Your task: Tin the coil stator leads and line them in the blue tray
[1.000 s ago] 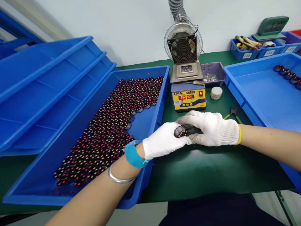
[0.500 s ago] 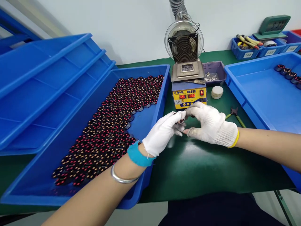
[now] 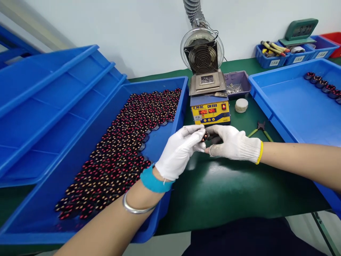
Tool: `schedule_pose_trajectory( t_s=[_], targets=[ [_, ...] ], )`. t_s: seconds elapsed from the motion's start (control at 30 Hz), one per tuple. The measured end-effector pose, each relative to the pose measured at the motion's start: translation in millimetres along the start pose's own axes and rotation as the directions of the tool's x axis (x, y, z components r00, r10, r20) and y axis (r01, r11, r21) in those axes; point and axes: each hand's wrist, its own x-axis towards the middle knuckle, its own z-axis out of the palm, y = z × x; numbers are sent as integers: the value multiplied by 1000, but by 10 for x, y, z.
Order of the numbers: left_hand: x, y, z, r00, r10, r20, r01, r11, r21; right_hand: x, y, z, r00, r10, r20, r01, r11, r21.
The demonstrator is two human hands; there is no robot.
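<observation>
Just in front of the yellow-and-blue solder pot unit (image 3: 210,112), my two gloved hands meet. My left hand (image 3: 179,149), in a white glove with a blue cuff, is closed around a small round black part with copper-coloured spots (image 3: 205,136). My right hand (image 3: 231,143), in a knitted glove with a yellow edge, curls its fingers against the right side of that part. Its bare thumb tip sits just below. Fingers cover most of the part. Many similar black parts (image 3: 114,156) with red and copper spots stand in the blue tray (image 3: 160,140) at left.
Stacked blue trays (image 3: 53,106) lean at far left. A fan (image 3: 204,58) with a duct hose stands behind the pot. To the right are a purple bin (image 3: 246,83), a round white block (image 3: 241,105), green-handled cutters (image 3: 261,127) and another blue tray (image 3: 295,96) holding several parts.
My view has shifted slightly, so the bench appears further left. In my left hand the part has turned, showing its spotted side more. Both hands stay together around it.
</observation>
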Motion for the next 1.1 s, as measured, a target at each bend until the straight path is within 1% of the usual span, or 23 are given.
schedule_pose_trajectory(
  t_s=[0.13,0.2,0.27,0.33,0.4,0.47,0.57,0.63,0.73,0.83,0.97,1.1],
  targets=[
    [11,-12,5,999,22,-32,-20,998,63,-1,-32,14,999,-3,33,-2,990,144],
    [20,-21,-5,997,52,-54,-46,992,116,-23,-72,-8,999,30,26,-34,983,179],
    [34,-27,-22,994,78,-82,-63,983,171,-44,-101,-48,994,104,-15,-100,981,168],
    [49,-28,-42,989,100,-107,-77,975,208,-49,-98,-88,987,131,-94,-116,983,145],
    [58,-24,-54,986,117,-117,-89,972,219,-34,-63,-111,980,98,-171,-80,991,111],
    [57,-18,-52,986,125,-113,-98,971,219,-9,-13,-109,977,67,-203,-55,997,62],
    [36,-6,-24,987,124,-103,-97,967,235,16,41,-76,985,63,-162,-63,998,3],
    [22,2,-2,989,111,-97,-84,965,248,15,53,-60,991,26,-133,-30,999,-28],
    [12,11,17,992,90,-87,-66,965,252,2,50,-68,983,-48,-177,27,992,-119],
    [4,14,19,996,68,-64,-50,968,245,-10,46,-94,969,-92,-228,44,978,-206],
    [-12,15,15,998,40,-43,-29,975,219,-21,43,-113,960,-140,-243,63,952,-299],
    [-11,16,4,1000,7,-24,-2,982,190,-44,31,-124,945,-208,-252,84,899,-430]
  ],
)
